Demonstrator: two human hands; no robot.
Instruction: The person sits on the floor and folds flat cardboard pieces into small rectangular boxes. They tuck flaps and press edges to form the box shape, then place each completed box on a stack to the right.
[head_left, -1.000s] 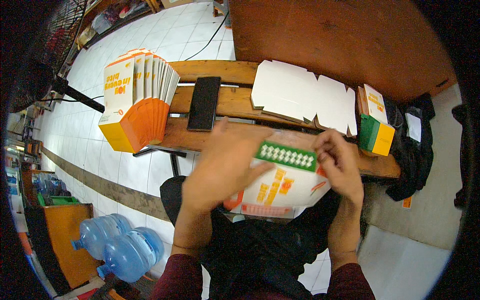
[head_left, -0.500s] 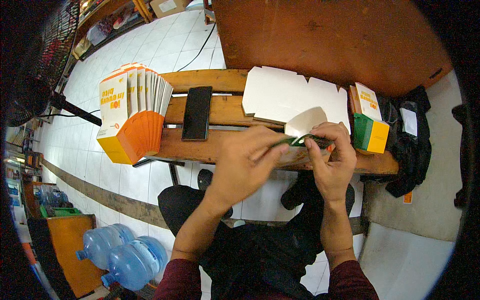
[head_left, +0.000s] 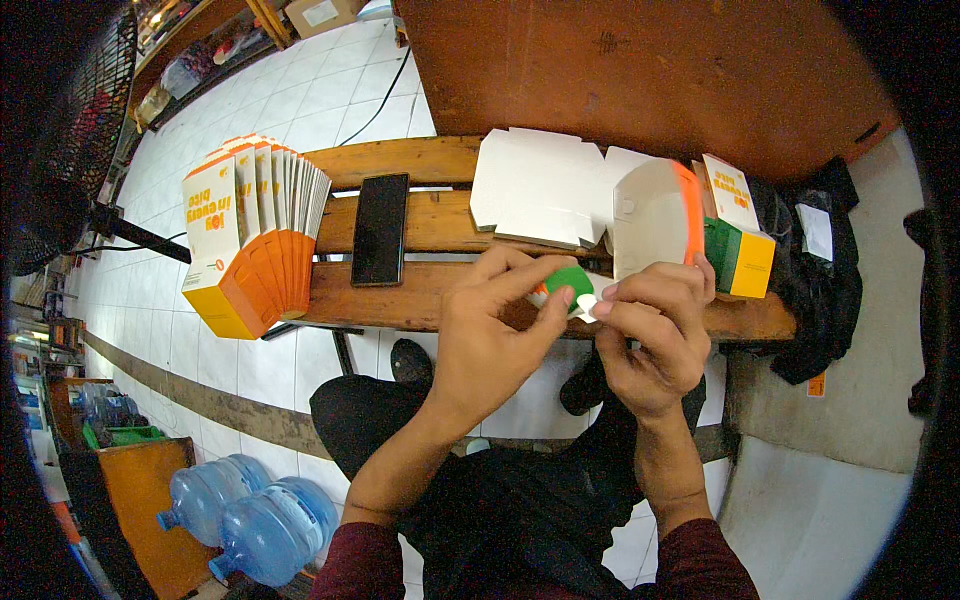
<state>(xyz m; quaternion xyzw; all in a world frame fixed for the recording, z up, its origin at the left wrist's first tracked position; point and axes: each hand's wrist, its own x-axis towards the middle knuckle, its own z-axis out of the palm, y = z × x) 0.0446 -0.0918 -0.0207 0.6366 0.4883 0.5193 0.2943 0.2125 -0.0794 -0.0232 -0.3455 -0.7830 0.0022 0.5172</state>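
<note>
Pinching carton flap (head_left: 572,285), both hands (head_left: 575,335) closed

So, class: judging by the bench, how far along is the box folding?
Done: folded boxes stand at the bench's right end. In hand: the left hand and right hand pinch the green flap of a half-formed carton. Left: a fan of flat cartons and white blanks lie unfolded.

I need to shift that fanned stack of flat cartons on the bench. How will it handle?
The fanned stack of flat cartons probably weighs little, being thin card. Its loose sheets already splay apart, so they would likely slide and scatter. It overhangs the bench edge, so a push could tip it off.
</note>
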